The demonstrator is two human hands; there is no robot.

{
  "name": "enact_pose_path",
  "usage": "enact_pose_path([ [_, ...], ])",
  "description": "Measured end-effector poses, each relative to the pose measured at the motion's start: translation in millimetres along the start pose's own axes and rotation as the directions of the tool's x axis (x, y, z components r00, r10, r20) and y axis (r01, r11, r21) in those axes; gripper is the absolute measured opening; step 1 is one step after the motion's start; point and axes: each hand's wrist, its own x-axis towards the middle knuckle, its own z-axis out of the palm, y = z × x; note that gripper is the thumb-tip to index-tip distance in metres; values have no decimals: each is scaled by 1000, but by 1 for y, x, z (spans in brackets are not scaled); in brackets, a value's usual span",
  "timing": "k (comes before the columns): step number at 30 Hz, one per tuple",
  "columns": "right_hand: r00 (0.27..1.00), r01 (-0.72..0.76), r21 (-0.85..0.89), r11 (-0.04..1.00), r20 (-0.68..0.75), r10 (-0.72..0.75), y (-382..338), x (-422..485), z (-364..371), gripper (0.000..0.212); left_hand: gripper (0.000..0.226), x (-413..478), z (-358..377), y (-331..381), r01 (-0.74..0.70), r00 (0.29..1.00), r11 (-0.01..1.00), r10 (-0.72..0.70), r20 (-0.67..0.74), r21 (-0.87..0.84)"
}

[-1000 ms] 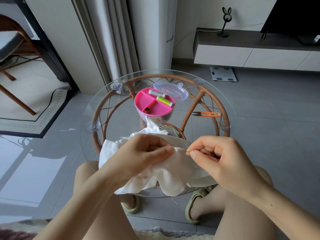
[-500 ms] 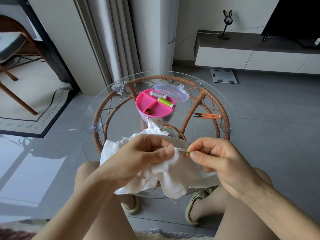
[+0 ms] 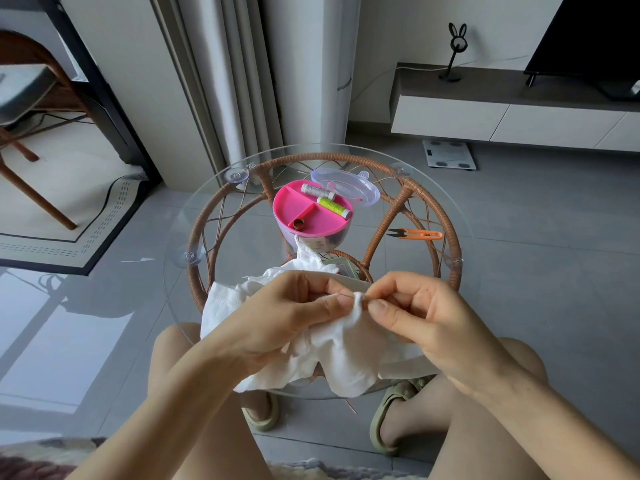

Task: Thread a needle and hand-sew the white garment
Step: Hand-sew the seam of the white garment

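Far right, a scale [image 3: 449, 154] lies on the floor [image 3: 536, 237] near a cabinet [image 3: 502, 116] bearing a rabbit ornament [image 3: 456, 46]; chair [image 3: 31, 95] far left.

Left hand [image 3: 294, 313] pinching a small fold of the white garment [image 3: 346, 355], right hand [image 3: 415, 313] pinching the same fold from the other side, garment lying on the round glass worktop [image 3: 460, 216], open pink sewing box [image 3: 304, 216] standing behind, orange snips [image 3: 415, 233] lying to its right.

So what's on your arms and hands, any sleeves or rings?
No sleeves show: the left arm and right arm are bare to the picture's edge. The left hand and right hand wear no gloves, rings or watch. Nails look short.
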Motion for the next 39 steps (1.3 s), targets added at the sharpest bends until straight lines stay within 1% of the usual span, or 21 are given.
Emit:
enact_pose_path([
  [3,998,1,-123,992,-58,-8,5,0,-11,4,9,-1,-2,2,-16,998,998,20,-56,57],
  [5,995,12,-142,990,-98,-26,8,-1,-12,11,10,-1,0,1,-19,997,997,24,-74,71],
  [7,994,35,-132,991,-103,-49,8,0,-7,11,10,2,5,0,-33,997,998,36,-64,44],
  [9,994,58,-95,994,-89,-66,9,3,-3,13,14,4,11,0,-54,997,998,55,-55,16],
  [13,995,68,31,997,-72,-66,8,4,-3,12,16,8,13,2,-71,991,997,75,-111,43],
  [17,996,69,127,990,-72,-61,9,5,-4,9,16,7,15,1,-81,994,994,86,-70,69],
  [19,992,112,56,992,-64,-108,8,4,-5,11,15,7,15,-1,-89,992,993,95,-80,78],
  [21,979,191,-102,976,-52,-197,9,2,-5,12,14,7,16,-1,-91,988,992,102,-118,92],
  [23,933,319,-330,889,-58,-356,11,3,-3,12,15,7,17,1,-84,983,987,105,-151,140],
  [24,883,389,-466,795,-58,-466,12,4,-3,14,17,7,17,2,-87,981,982,114,-160,168],
  [26,758,469,-689,553,-6,-652,14,7,-3,19,17,7,18,5,-97,978,973,133,-163,211],
  [29,628,416,-878,236,90,-773,13,14,-5,18,15,7,17,5,-94,972,960,146,-185,265],
  [30,610,396,-900,180,111,-784,13,16,-4,17,15,6,16,4,-87,971,961,140,-194,262],
  [31,607,398,-901,172,118,-786,12,17,-2,15,16,6,16,4,-77,970,964,131,-204,255],
  [32,617,417,-884,211,105,-780,9,16,1,12,15,7,15,1,-70,968,964,128,-215,257],
  [33,637,449,-844,293,72,-768,5,16,4,10,15,8,14,-2,-53,961,953,129,-243,298],
  [35,698,545,-639,543,-12,-716,-8,13,12,10,24,13,10,-12,-11,932,891,174,-318,454],
  [36,749,581,-437,687,-43,-661,-17,12,15,11,25,14,9,-15,4,921,871,189,-341,491],
  [37,815,561,-172,810,-60,-577,-26,11,15,12,22,15,7,-18,18,914,874,182,-363,485],
  [38,882,470,108,876,-75,-465,-34,11,11,11,18,16,5,-19,26,912,891,164,-376,453],
  [39,939,342,331,880,-79,-335,-36,14,2,9,17,15,2,-18,36,912,911,138,-387,410],
])
